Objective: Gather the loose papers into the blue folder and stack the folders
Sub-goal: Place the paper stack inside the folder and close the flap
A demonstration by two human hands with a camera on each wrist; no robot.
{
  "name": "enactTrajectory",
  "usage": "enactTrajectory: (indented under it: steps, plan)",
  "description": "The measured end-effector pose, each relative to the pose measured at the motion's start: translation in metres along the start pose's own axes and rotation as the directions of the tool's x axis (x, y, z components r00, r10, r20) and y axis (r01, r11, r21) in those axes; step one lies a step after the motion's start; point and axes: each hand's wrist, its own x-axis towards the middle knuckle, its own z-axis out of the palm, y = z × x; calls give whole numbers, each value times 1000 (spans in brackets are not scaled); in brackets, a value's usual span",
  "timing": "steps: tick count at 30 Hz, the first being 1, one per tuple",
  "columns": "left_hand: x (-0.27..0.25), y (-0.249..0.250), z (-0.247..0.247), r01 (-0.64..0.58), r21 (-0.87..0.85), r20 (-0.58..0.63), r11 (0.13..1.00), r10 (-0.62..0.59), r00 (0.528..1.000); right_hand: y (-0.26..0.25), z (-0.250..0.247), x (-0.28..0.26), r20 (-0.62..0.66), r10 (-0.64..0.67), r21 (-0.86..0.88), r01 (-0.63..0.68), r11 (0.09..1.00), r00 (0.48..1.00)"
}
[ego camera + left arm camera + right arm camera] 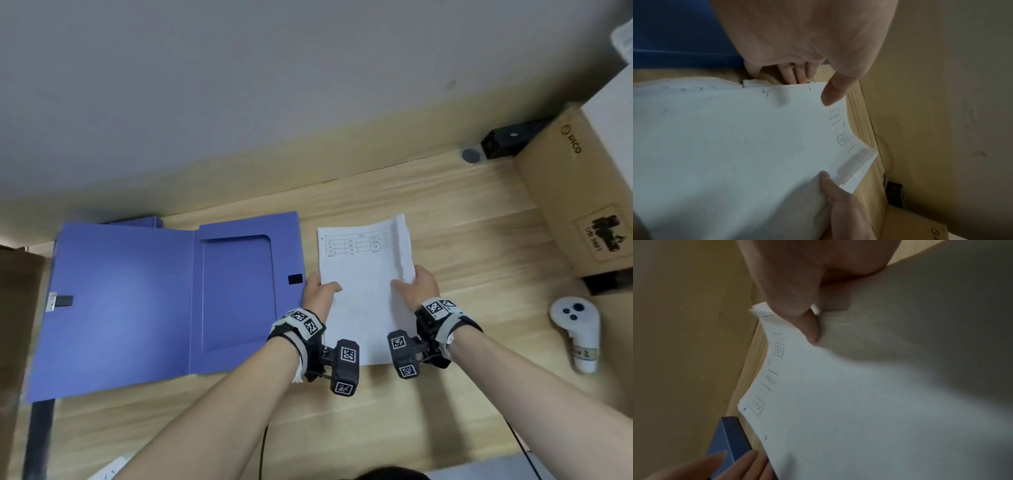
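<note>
Head view shows both hands pinching a stack of papers [363, 291] by its side edges, left hand [318, 291] and right hand [419, 286], thumbs on top. Gathering looks in progress; next, the stack needs carrying toward nine o'clock into the open blue folder [236, 291] on the desk [479, 222].

blue folder [137, 301], white papers [363, 294], pale wood table [462, 219]

Wooden table [462, 219]: blue folder [137, 301], controller [579, 329].

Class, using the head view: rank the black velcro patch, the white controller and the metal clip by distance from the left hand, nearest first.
1. Black velcro patch, on the folder edge just left of the left hand.
2. White controller, far right on the table.
3. Metal clip, at the folder's far-left edge.
</note>
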Motion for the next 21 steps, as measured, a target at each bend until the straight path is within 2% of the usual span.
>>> enactTrajectory:
  steps: [5, 11, 13, 16, 21]
  plan:
    - [-4, 8, -5, 5, 32, -17, 999, -5, 1000, -10, -12, -5, -74, -138, 85, 144, 986, 988]
    - [-23, 37, -27, -53, 109, -40, 993, 58, 998, -57, -35, -37, -105, -232, 215, 249, 944, 967]
    - [-30, 51, -41, -65, 57, -23, 996, 66, 998, -80, -39, -50, -89, -279, 260, 293, 920, 956]
    - [-38, 71, -71, -97, -115, -34, 989, 94, 995, -117, -35, -73, -63, -343, 333, 344, 878, 937]
    - [-61, 100, -143, -321, -198, -98, 926, 307, 947, -181, 5, -103, 3, -406, 460, 360, 812, 914]
